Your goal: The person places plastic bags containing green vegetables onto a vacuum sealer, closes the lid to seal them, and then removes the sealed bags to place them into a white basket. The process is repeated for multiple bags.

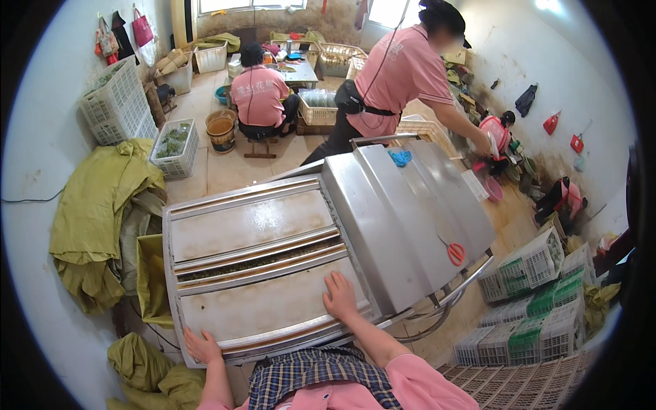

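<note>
A large metal machine with two flat panels (pixel 254 224) stands in front of me. Between the panels runs a narrow dark slot (pixel 260 263) with greenish bits in it. My right hand (pixel 339 296) lies on the nearer panel, fingers spread. At the machine's near left corner my left hand (pixel 202 346) rests open on the metal rim. Neither hand holds anything. The machine's raised silver cover (pixel 383 219) sits to the right, with red-handled scissors (pixel 456 253) and a crumpled blue item (pixel 400 158) on it.
A person in pink (pixel 396 75) leans past the machine's far side; another (pixel 258 92) sits at a low table. Olive sacks (pixel 102 212) lie at the left. Plastic crates (pixel 523 266) stack at the right, and a crate of greens (pixel 175 154) stands far left.
</note>
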Tool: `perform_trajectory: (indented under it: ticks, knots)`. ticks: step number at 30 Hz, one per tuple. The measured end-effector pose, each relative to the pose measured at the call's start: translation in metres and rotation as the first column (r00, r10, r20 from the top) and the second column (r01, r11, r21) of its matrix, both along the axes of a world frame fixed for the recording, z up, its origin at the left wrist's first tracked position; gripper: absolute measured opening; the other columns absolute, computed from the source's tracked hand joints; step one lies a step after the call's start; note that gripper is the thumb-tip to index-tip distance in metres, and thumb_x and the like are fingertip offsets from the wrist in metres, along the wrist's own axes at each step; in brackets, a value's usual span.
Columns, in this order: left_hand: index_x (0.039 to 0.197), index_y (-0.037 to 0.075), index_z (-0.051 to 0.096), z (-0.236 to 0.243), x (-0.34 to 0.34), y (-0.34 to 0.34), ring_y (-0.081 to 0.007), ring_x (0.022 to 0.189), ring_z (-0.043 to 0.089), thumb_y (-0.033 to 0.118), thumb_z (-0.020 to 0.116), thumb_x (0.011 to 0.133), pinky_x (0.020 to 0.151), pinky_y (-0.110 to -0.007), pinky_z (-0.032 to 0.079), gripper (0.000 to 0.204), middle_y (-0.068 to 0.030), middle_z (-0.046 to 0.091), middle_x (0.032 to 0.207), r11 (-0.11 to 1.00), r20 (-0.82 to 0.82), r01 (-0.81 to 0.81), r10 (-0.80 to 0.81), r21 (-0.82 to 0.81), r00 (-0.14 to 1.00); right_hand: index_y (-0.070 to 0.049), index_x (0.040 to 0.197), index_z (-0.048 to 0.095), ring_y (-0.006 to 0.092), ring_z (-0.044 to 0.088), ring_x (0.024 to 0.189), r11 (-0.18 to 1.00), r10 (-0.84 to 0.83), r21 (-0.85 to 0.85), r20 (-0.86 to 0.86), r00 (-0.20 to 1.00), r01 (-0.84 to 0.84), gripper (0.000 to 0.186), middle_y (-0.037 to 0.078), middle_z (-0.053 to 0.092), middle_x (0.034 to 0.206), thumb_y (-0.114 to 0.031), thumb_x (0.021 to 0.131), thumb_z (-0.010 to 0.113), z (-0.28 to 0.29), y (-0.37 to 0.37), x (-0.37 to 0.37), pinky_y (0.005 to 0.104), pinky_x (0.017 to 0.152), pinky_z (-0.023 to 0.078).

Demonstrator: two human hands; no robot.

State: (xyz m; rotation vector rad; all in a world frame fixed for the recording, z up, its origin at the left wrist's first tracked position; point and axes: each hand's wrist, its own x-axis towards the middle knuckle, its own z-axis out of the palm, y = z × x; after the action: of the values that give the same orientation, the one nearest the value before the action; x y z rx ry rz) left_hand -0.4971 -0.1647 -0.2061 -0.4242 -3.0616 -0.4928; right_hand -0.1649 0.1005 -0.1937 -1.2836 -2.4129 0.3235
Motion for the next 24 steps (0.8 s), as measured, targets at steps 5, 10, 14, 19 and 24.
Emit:
perform_trajectory:
  ticks: [5,10,14,19,24]
  knots:
    - [0.137,0.004,0.042,0.007,0.003,0.001,-0.0298,0.130,0.042,0.022,0.058,0.088,0.103,-0.045,0.033,0.055,-0.0140,0.049,0.136,1.000,-0.002,-0.009,0.009,-0.015,1.000,-0.002,0.119,0.056,0.0394,0.045,0.122,0.997,0.036,0.074,-0.078,0.996,-0.030,0.047,0.023,0.049,0.130,-0.018,0.076,0.064,0.009,0.000,-0.002,0.0499,0.099,0.037]
    - [0.135,0.004,0.043,-0.002,-0.001,-0.003,-0.0301,0.128,0.043,0.022,0.058,0.087,0.103,-0.045,0.034,0.053,-0.0140,0.050,0.135,1.000,-0.057,0.007,-0.006,0.019,0.998,-0.003,0.120,0.055,0.0389,0.045,0.123,0.997,0.031,0.077,-0.050,0.998,-0.027,0.048,0.022,0.049,0.130,-0.019,0.076,0.065,0.010,-0.001,-0.003,0.0492,0.099,0.037]
    - [0.134,0.004,0.044,0.004,0.002,0.001,-0.0301,0.128,0.044,0.022,0.059,0.087,0.103,-0.044,0.034,0.052,-0.0139,0.051,0.134,1.000,-0.041,-0.006,0.006,0.011,0.999,-0.004,0.122,0.053,0.0384,0.044,0.123,0.997,0.050,0.064,-0.040,0.998,-0.047,0.049,0.022,0.049,0.131,-0.021,0.078,0.065,0.006,0.002,0.002,0.0492,0.099,0.037]
    - [0.133,0.004,0.045,-0.006,-0.006,-0.001,-0.0304,0.126,0.046,0.023,0.057,0.088,0.102,-0.044,0.034,0.050,-0.0137,0.052,0.133,0.996,0.047,-0.037,0.033,0.080,0.998,-0.005,0.124,0.053,0.0379,0.044,0.124,0.991,0.129,0.036,0.017,0.992,-0.129,0.049,0.022,0.048,0.132,-0.024,0.080,0.064,0.013,0.009,0.015,0.0498,0.100,0.035]
    - [0.132,0.004,0.045,-0.012,-0.010,-0.001,-0.0306,0.124,0.047,0.025,0.054,0.091,0.101,-0.045,0.035,0.047,-0.0136,0.052,0.133,0.999,-0.009,-0.048,0.048,0.024,0.999,-0.013,0.131,0.050,0.0301,0.036,0.135,0.997,0.072,-0.027,0.110,0.991,-0.070,0.050,0.015,0.043,0.142,-0.031,0.085,0.060,0.015,0.001,0.019,0.0462,0.108,0.028]
